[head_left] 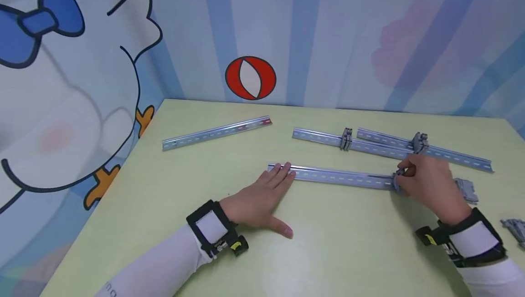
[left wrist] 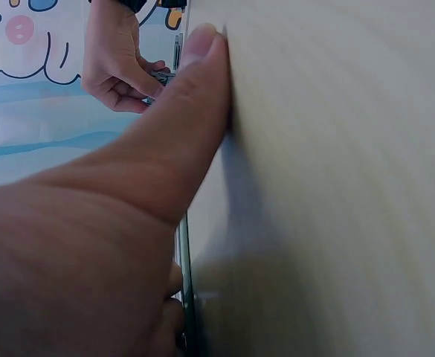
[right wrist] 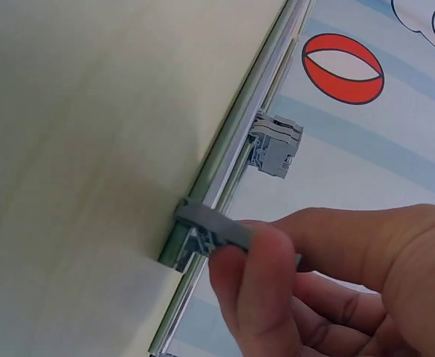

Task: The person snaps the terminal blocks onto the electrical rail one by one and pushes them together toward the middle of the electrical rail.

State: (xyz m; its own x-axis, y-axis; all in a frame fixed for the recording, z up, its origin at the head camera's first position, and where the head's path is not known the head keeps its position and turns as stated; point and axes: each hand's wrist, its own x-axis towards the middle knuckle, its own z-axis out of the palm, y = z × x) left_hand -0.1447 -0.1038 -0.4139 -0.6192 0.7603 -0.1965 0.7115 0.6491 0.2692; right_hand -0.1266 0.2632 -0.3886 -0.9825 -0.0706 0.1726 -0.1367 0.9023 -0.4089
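Right hand (head_left: 434, 186) pinches block (right wrist: 213, 223), clearest from its wrist.

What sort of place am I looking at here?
Probably a small assembly workstation, perhaps a decorated booth: slotted metal rails and grey blocks on a pale tabletop, with cartoon-printed walls behind.

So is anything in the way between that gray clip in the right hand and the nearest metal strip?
Nothing visible is. The right hand pinches the gray clip against the metal strip, near its right end. The left hand rests at the other end, away from the clip.
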